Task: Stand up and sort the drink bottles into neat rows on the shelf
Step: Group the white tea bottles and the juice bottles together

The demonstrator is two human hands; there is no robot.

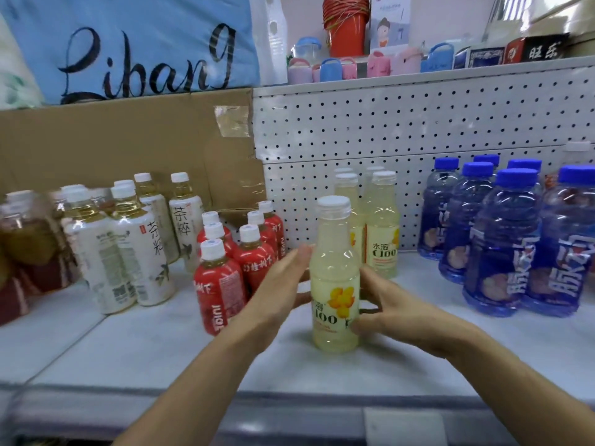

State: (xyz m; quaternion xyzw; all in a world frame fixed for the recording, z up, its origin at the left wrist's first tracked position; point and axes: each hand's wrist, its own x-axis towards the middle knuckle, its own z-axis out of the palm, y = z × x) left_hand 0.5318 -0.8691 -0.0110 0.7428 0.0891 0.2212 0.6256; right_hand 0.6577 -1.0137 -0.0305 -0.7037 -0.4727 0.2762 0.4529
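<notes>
A pale yellow lemon drink bottle (335, 252) with a white cap stands upright on the white shelf (161, 349), in front of several bottles of the same kind (381, 226). My left hand (277, 291) lies against its left side with the fingers straight. From the right, my right hand (392, 304) holds its lower part, thumb on the label and fingers curled round the back. To the left, red-labelled bottles (222, 281) stand in two short rows.
White-labelled tea bottles (135, 246) and blurred brown bottles (25, 246) stand at the left, before a cardboard sheet (112, 143). Blue-capped bottles (502, 246) cluster at the right. A pegboard back wall (418, 123) closes the shelf. Small cups (338, 69) line the upper shelf.
</notes>
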